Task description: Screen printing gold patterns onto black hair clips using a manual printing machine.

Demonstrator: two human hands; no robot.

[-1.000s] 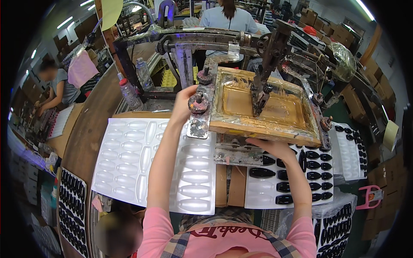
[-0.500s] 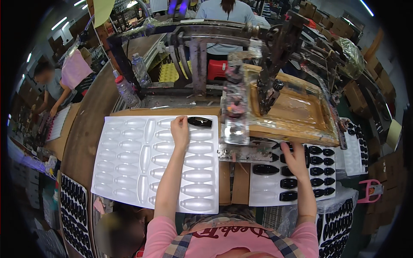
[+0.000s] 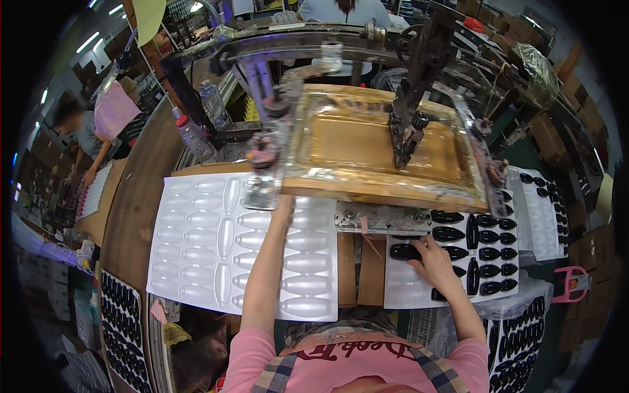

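Note:
My right hand (image 3: 431, 263) is closed on a glossy black bottle-shaped piece (image 3: 402, 251) at the left side of the right-hand white tray (image 3: 398, 291). More black pieces (image 3: 448, 234) lie in that tray's hollows. My left arm reaches over the left white tray (image 3: 196, 298), whose visible bottle-shaped hollows hold no pieces. The wooden printing frame (image 3: 386, 190) covers my left hand, so its fingers and anything in them are hidden. Below the frame, between the two trays, sits a stained metal fixture (image 3: 383, 216).
The press's dark metal arm (image 3: 419, 85) stands over the frame. Plastic bottles (image 3: 196, 141) are at its left. Trays of black pieces (image 3: 121, 327) stand lower left and lower right. A pink stool (image 3: 571, 285) is at right. Other people work at the left and far side.
The printing frame has swung left and now covers my left hand and the black piece near it. My right hand has moved down and left, onto a black piece in the right tray.

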